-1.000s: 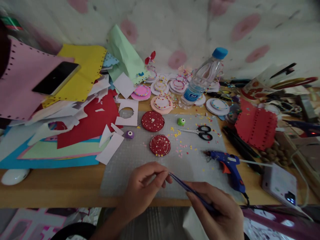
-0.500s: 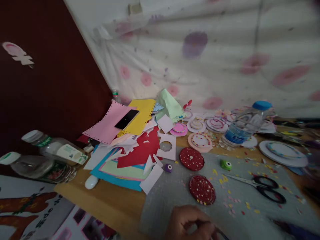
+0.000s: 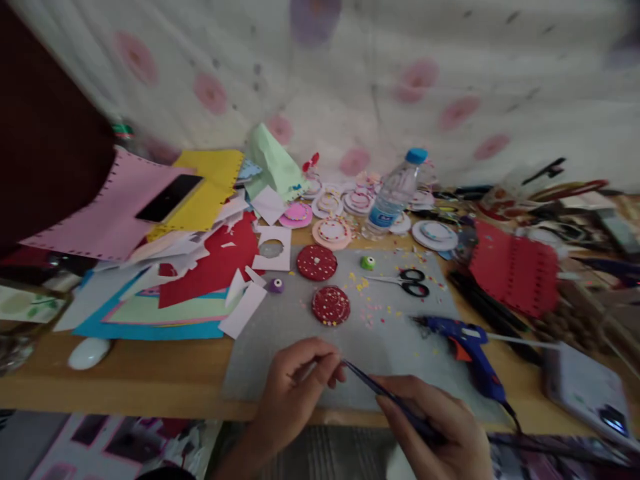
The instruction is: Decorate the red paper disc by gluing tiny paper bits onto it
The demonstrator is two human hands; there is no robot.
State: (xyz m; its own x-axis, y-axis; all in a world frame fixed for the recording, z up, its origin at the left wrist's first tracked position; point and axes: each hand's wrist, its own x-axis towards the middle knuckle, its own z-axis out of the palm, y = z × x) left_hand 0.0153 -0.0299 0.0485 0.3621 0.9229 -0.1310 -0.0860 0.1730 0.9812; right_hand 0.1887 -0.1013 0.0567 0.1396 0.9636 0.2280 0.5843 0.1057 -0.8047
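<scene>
Right hand (image 3: 435, 417): fingers are closing around dark-blue tweezers (image 3: 387, 397), which are slanting up and leftward, their tip pointing at the left fingertips. Left hand (image 3: 304, 377): thumb and forefinger are pressing together just beside that tip; whether a small piece is sitting between them, cannot tell. Contact between tip and fingers is likewise too small to confirm. Both hands and the tweezers are hovering over the near edge of the grey cutting mat (image 3: 267, 363).

On the mat, ahead of the hands: a red disc with yellow stars along its near rim (image 3: 331, 305) is lying flat; a white-dotted red disc (image 3: 317, 263) is lying just behind it. Confetti (image 3: 370, 313) is scattering across the area to their right. Black-handled scissors (image 3: 405, 282) are lying beyond it, near a green craft punch (image 3: 369, 263). A purple craft punch (image 3: 275, 286) is sitting left of the discs. A blue glue gun (image 3: 467, 337) is resting right of the confetti, nozzle pointing left.
</scene>
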